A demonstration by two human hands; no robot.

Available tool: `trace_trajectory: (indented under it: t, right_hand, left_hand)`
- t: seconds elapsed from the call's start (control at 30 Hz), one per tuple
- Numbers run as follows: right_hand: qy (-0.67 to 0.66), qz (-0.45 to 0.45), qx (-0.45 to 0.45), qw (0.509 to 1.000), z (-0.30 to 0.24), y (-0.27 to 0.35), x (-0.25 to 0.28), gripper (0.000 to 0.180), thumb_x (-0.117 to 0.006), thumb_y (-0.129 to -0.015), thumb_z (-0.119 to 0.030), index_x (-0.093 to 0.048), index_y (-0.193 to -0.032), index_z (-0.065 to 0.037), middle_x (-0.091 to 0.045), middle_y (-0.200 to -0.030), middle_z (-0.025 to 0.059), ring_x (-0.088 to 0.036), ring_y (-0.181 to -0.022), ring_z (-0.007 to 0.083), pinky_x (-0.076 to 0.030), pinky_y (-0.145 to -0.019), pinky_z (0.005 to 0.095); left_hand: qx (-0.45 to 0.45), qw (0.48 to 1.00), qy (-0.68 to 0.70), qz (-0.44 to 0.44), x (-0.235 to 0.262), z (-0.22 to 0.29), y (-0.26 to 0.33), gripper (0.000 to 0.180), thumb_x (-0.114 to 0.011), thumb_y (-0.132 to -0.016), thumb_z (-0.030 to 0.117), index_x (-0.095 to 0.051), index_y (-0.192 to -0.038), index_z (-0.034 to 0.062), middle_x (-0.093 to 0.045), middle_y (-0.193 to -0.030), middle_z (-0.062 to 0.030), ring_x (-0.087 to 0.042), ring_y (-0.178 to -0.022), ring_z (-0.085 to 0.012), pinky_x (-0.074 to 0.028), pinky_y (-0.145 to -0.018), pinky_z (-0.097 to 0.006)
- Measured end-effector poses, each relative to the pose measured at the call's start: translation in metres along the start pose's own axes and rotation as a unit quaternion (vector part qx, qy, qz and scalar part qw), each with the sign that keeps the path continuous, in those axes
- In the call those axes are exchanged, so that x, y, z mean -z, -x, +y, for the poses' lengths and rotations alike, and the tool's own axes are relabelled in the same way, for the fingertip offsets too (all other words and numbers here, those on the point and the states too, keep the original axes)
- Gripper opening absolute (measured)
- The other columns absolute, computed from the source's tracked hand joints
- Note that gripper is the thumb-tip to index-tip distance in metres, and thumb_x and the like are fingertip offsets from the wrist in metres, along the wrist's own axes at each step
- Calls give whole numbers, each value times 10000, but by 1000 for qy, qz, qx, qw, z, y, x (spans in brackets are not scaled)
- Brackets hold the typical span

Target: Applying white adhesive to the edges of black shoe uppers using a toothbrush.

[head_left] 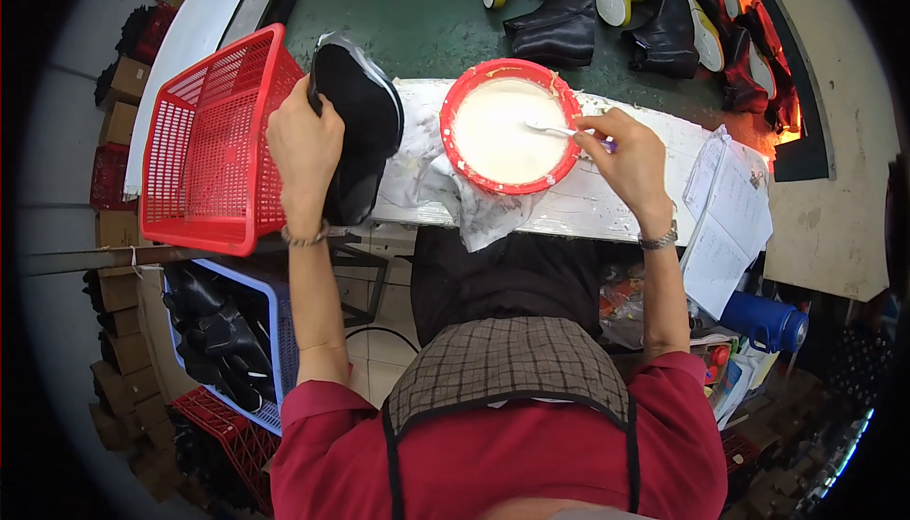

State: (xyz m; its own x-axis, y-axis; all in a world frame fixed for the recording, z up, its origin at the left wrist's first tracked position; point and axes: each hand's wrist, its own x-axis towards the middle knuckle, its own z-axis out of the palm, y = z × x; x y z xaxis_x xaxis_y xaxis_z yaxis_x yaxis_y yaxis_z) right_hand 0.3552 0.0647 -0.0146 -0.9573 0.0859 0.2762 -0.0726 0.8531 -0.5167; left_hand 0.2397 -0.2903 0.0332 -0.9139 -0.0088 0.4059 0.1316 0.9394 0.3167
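White bench [602,205] spans ahead. Left hand [305,144], reaching forward, clasps a black boot [356,108]; right hand [628,157], angled inward, pinches a slim tool [550,128].

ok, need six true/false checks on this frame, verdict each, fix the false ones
1. The left hand holds a black boot. True.
2. The red bowl holds a black liquid. False: the liquid in the red bowl is creamy white.
3. The right hand has its fingers on a white-handled tool. True.
4. The blue flask is on the person's left. False: the blue flask is on the right.
5. A red basket is to the left of the black boot. True.
6. The apron is plain white. False: the apron is checked, grey-brown, with dark edging.
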Motion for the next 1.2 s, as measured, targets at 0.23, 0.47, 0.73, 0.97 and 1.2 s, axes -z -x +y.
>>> trace_trajectory:
  t: [0.23, 0.47, 0.73, 0.97, 1.2]
  right_hand:
    - [79, -34, 32, 996, 2, -10, -14, 126, -754, -862, -209, -779, -921, -101, -675, -821, 55, -692, -728, 271, -528, -638, 389]
    - [-35, 24, -6, 999, 7, -3, -2, 247, -787, -866, -250, -750, -1057, -97, -691, -825, 95, -674, -695, 263, -520, -640, 366]
    - [-146, 41, -102, 983, 20, 25, -4, 202, -816, -846, -158, -747, -999, -45, -677, -743, 60, -620, -623, 159, -489, -572, 307]
    - [-159, 84, -67, 981, 91, 22, -48, 224, -762, -878, -117, -750, -1072, -6, -747, -978, 110, -686, -828, 214, -538, -727, 319]
    - [-279, -110, 28, 954, -30, 49, -29, 347, -771, -882, -117, -692, -1216, -61, -704, -1096, 90, -686, -798, 224, -559, -647, 332]
  left_hand:
    - [2, 957, 267, -118, -86, -49, -2, 882, -679, -932, 555, -371, -1546, 1, -567, -1398, -327, -562, -1320, -432, -449, -1072, -431]
    - [-60, 955, 110, -269, -47, -83, 41, 1244, -844, -732, 597, -171, -1642, 80, -527, -1430, -319, -470, -1378, -451, -279, -1124, -669]
    - [-110, 927, -33, -358, -10, -78, 88, 1384, -922, -573, 283, -73, -1651, 95, -402, -1480, -272, -384, -1378, -471, -331, -1120, -648]
    - [-49, 965, 152, -209, -53, -109, 82, 1023, -610, -675, -137, -254, -1615, 56, -539, -1295, -277, -491, -1216, -466, -405, -1095, -484]
    - [-20, 949, 310, -55, -23, -77, 76, 881, -600, -782, -193, -317, -1589, 21, -474, -1530, -229, -469, -1430, -324, -361, -1185, -400]
